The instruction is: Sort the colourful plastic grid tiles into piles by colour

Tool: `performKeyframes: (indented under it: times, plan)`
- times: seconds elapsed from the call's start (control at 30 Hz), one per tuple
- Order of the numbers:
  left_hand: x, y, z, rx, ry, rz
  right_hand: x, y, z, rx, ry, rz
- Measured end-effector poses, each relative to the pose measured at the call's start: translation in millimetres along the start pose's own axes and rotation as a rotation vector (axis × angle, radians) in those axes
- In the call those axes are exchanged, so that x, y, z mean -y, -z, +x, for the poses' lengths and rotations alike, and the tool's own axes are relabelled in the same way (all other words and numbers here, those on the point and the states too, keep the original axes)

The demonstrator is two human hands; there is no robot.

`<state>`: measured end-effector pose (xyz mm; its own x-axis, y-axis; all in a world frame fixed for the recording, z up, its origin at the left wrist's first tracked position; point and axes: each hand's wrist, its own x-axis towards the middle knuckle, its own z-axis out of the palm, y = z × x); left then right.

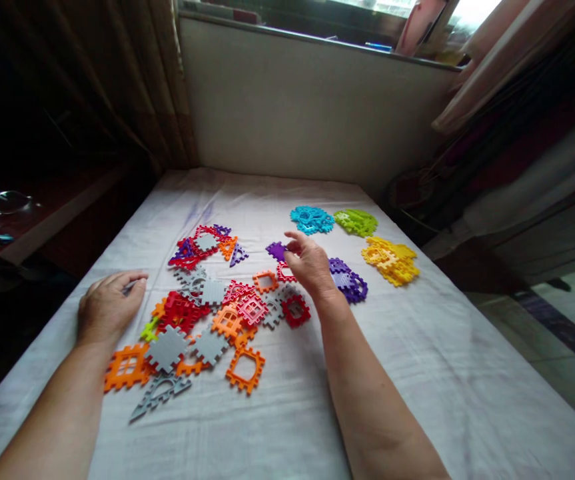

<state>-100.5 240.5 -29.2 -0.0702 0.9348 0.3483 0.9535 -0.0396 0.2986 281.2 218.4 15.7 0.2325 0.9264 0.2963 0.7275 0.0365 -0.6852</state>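
My left hand rests on the white sheet to the left of the loose pieces, fingers stretched forward, holding nothing. My right hand is over the middle of the surface, its thumb and fingers at a purple interlocking tile with toothed edges; part of that tile is hidden by the hand. Below the fingers, a red frame piece is partly covered. Between my hands lies a mixed heap of interlocking pieces, among them a grey square tile, an orange window piece and a dark red piece.
Sorted by colour on the right are a blue pile, a green pile, a yellow pile and a purple pile. A wall closes the far edge of the sheet-covered surface. A dark red table stands left.
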Motion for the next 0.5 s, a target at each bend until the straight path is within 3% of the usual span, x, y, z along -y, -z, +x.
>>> performKeyframes:
  times: [0.2,0.5]
  plan:
    - [-1.1,0.1,0.4,-0.007,0.017,0.006,-46.9,54.0,-3.4,0.029,0.037,-0.225]
    - [0.4,0.3,1.2,0.011,0.028,0.016,-51.8,75.9,-23.7,0.171,0.016,-0.410]
